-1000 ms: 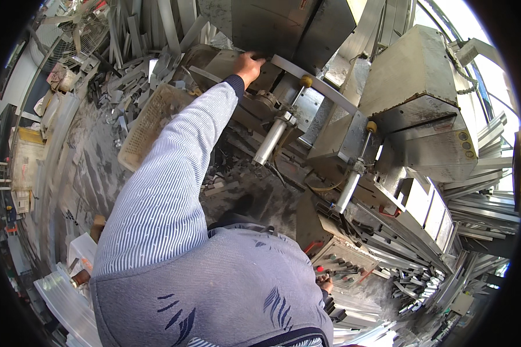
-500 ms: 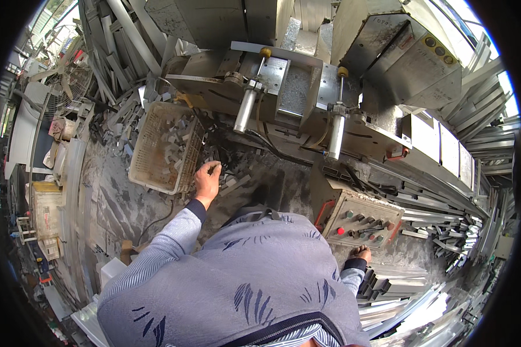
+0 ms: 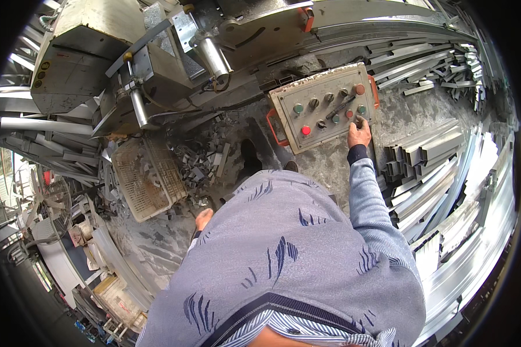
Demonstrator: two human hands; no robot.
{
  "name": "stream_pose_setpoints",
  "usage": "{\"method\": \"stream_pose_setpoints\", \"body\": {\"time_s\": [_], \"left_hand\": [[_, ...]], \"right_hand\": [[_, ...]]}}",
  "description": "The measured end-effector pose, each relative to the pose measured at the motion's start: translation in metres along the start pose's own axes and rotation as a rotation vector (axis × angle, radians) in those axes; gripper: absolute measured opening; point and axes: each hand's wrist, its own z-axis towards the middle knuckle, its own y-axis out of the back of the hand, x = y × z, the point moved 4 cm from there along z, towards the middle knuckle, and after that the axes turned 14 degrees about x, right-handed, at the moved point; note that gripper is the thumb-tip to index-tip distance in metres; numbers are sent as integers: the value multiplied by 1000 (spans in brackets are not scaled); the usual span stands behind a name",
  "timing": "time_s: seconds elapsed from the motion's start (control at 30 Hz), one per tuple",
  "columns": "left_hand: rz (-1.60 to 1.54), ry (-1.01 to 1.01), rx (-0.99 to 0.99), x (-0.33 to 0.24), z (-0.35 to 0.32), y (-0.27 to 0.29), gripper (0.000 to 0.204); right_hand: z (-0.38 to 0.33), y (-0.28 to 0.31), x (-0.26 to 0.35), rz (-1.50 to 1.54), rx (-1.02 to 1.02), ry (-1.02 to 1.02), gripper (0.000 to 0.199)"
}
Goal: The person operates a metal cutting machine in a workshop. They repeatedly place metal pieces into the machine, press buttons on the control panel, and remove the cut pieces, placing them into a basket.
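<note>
Your right hand [image 3: 359, 133] rests its fingertips on a knob at the right edge of the control panel [image 3: 324, 107], fingers narrow, holding nothing. Your left hand [image 3: 203, 218] hangs near your body, mostly hidden, so I cannot tell its state. A slip could catch the neighbouring red button [image 3: 305, 130], since the controls sit close together. Loose offcuts [image 3: 200, 165] beside the plastic crate [image 3: 147, 179] could trip you. Your torso hides the floor beneath you.
</note>
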Motion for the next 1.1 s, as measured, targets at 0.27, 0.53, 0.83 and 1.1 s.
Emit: {"method": "stream_pose_setpoints", "body": {"time_s": [0.27,0.53,0.83,1.1], "left_hand": [[-62,93,129,-31,-4,-13,30],[-119,169,82,-126,-1,-36,28],[-60,173,119,-162,1,-30,28],[-36,186,112,-153,-9,-20,29]], "right_hand": [[-1,11,28,-58,-28,16,54],[2,17,51,-691,248,-158,66],[6,14,54,-692,250,-144,67],[9,14,54,-693,251,-131,67]]}}
